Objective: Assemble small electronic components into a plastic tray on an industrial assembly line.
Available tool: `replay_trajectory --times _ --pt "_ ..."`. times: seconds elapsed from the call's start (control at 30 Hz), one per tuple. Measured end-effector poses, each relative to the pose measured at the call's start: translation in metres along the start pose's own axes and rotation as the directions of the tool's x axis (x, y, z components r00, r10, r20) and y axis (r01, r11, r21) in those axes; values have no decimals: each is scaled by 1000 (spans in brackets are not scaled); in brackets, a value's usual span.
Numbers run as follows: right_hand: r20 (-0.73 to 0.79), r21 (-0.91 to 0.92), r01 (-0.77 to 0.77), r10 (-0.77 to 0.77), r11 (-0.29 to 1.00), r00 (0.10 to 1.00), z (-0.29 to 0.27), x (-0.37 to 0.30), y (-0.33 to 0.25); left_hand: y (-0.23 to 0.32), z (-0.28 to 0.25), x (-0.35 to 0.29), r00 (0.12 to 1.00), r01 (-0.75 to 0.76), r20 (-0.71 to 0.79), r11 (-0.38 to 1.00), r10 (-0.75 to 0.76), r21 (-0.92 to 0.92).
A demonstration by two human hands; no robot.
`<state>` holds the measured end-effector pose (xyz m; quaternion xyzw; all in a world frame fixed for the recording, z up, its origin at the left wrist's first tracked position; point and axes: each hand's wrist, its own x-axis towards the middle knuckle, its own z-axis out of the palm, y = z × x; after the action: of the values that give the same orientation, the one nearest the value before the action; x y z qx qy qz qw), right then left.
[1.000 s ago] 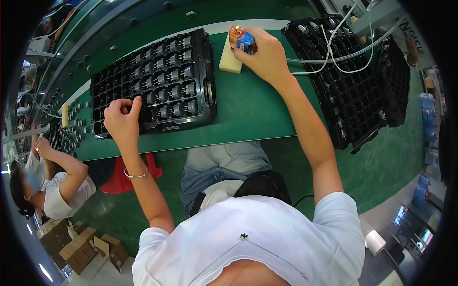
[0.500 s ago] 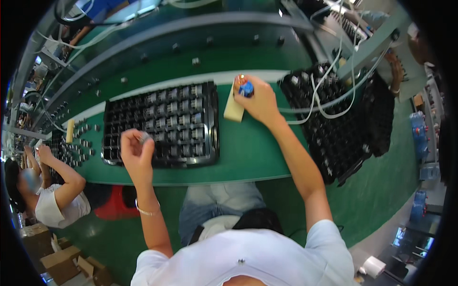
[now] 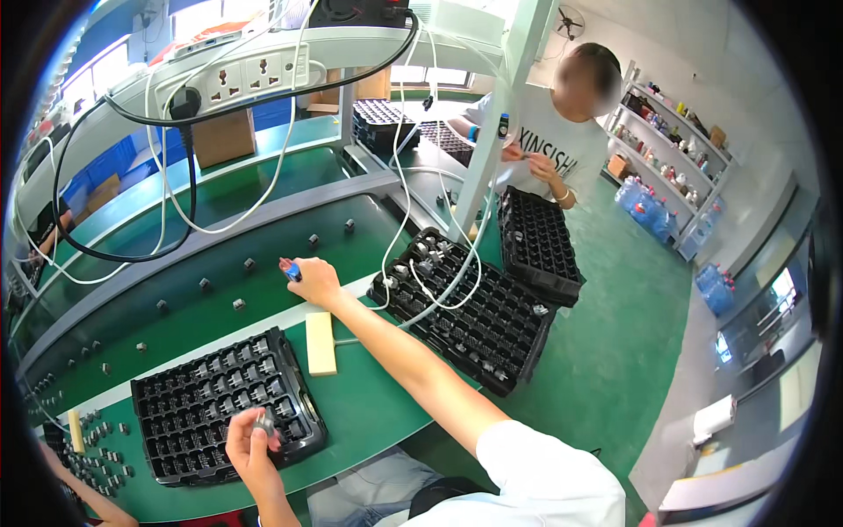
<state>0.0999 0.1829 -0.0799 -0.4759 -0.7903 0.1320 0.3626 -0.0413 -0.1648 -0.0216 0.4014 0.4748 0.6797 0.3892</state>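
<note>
My left hand (image 3: 250, 446) is closed, with a small grey metal part (image 3: 264, 422) pinched at its fingertips. It hovers over the near right part of a black compartment tray (image 3: 309, 430) that holds rows of similar small parts. My right hand (image 3: 316, 284) is stretched forward over the edge of the green belt (image 3: 272, 285). Its fingers are closed around a small blue object with an orange-red end (image 3: 290, 270), whose exact kind I cannot make out. A pale yellow block (image 3: 321, 342) lies on the table between the tray and my right forearm.
More black trays (image 3: 465, 307) lie to the right, with white cables (image 3: 448, 307) across them. Small parts (image 3: 248, 263) dot the belt, and several sit loose (image 3: 101, 457) at the left. A metal post (image 3: 496, 132) rises ahead; a co-worker (image 3: 549, 132) stands beyond it.
The view has swung up and to the right. My right hand, with the blue object, has moved from over the yellow block toward the belt. My left hand still holds its part by the tray.
</note>
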Motion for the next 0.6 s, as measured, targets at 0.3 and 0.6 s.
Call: replay_trajectory --times 0.3,0.6 --pt "393 840 -266 -191 473 899 -94 -81 -132 3 6 30 988 -120 -71 976 135 184" --pt "550 803 -458 -178 381 816 -122 -130 -130 6 34 30 992 -125 27 975 122 186"
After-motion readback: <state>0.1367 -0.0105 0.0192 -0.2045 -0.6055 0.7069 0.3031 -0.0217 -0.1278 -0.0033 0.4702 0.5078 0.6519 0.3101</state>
